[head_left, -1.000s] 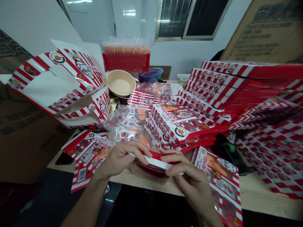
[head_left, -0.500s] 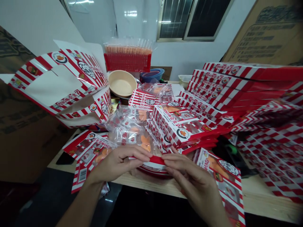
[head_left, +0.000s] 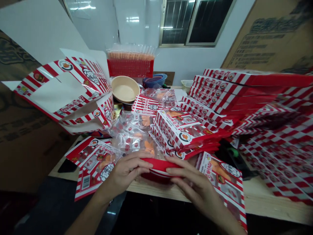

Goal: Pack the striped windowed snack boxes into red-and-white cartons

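One left-hand grip [head_left: 129, 171], one right-hand grip [head_left: 195, 182], each pinching what seems a red box flap [head_left: 158, 164]

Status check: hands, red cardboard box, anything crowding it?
Left hand and right hand gripping red cardboard box, one at each end. Red panel uppermost. Clear plastic packets and red-and-white striped box stack just beyond.

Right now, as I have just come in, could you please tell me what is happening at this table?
A person's left hand and right hand hold a box by its red end, at the near edge of the wooden table. Clear plastic packs lie just beyond it, and striped boxes are piled to the right.
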Demonstrator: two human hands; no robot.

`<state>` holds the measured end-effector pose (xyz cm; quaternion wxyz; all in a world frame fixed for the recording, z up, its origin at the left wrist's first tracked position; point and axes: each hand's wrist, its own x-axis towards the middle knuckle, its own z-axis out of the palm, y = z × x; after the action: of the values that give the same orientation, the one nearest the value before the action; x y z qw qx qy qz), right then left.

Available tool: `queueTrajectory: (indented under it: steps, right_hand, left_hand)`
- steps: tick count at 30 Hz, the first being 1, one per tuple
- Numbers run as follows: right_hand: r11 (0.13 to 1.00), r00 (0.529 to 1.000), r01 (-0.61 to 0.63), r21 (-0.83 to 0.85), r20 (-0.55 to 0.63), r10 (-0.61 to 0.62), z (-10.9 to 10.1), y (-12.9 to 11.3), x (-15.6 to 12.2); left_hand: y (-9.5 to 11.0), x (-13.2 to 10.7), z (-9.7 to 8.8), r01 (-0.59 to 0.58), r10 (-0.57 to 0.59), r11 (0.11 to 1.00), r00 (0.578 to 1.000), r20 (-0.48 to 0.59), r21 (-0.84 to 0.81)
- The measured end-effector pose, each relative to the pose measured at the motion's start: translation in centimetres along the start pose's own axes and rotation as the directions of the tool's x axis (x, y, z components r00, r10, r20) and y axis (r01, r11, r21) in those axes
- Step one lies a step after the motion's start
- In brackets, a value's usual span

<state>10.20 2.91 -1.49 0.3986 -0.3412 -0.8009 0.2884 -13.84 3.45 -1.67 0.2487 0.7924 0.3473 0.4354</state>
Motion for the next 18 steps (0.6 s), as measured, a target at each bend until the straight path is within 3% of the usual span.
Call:
queueTrajectory:
  steps: [2,3,4,5,6,8,10,14,18]
  right_hand:
    - [0.995,0.980,-0.102,0.015,-0.172,0.103,-1.8,1.4,-1.2]
    - [0.987,0.937,-0.159,-0.005,-0.317,0.150,-3.2,2.6,-2.1]
    - [0.967,0.849,-0.252,-0.038,-0.488,0.202,-5.0,4.0,-3.1]
    - [0.928,0.723,-0.361,-0.091,-0.656,0.217,-6.9,5.5,-4.3]
    - [0.858,0.614,-0.499,-0.126,-0.750,0.247,-8.8,7.0,-5.5]
    - [0.659,0.436,-0.752,-0.016,-0.763,0.478,-12.2,9.8,-7.9]
    - [0.568,0.375,-0.820,0.070,-0.685,0.625,-14.3,11.8,-9.5]
    - [0.512,0.356,-0.840,0.177,-0.531,0.769,-15.9,13.6,-10.2]
    - [0.493,0.344,-0.842,0.221,-0.484,0.805,-16.8,14.1,-10.0]
  left_hand:
    - [-0.2,-0.1,0.4,0.015,-0.013,0.999,0.998,-0.061,0.032]
    - [-0.3,-0.1,0.6,0.040,-0.035,0.998,0.994,-0.104,0.039]
    - [-0.3,-0.2,0.8,0.063,-0.057,0.997,0.987,-0.147,0.036]
    - [-0.3,-0.2,1.0,0.085,-0.079,0.996,0.980,-0.182,0.026]
    - [-0.3,-0.3,1.2,0.102,-0.097,0.995,0.975,-0.200,0.014]
    - [-0.3,-0.4,1.6,0.122,-0.119,0.992,0.973,-0.199,0.003]
    - [-0.3,-0.5,2.0,0.152,-0.147,0.988,0.972,-0.184,0.014]
    - [-0.2,-0.4,2.9,0.164,-0.153,0.986,0.967,-0.202,0.038]
    - [0.0,-0.4,3.4,0.165,-0.151,0.986,0.959,-0.238,0.037]
